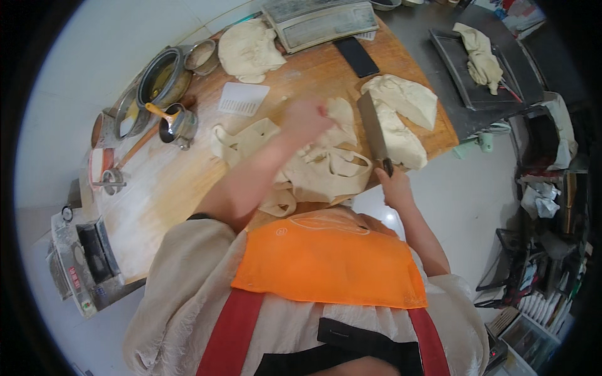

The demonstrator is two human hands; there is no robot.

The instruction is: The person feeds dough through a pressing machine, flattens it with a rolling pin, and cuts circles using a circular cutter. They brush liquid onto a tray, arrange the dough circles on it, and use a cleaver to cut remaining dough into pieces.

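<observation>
My right hand (396, 188) grips the dark handle of a cleaver (374, 128) at the table's right edge. Its broad blade stands along the left side of a thick slab of pale dough (404, 139). Smeared by motion, my left hand (306, 122) reaches across the table beside a small piece of dough (342, 118); its fingers are too blurred to tell if they hold that piece. Under and around the left forearm lie loose, looped strips of dough (323, 178). Another dough lump (248, 51) rests at the back.
A scale (320, 25) and a black phone (356, 56) are at the back of the wooden table (160, 219). A white scraper (243, 99) lies near the middle. At left are pots (164, 75), a metal cup (179, 128) with a brush, and a rolling pin (139, 144). A dark tray (448, 59) holds cloth.
</observation>
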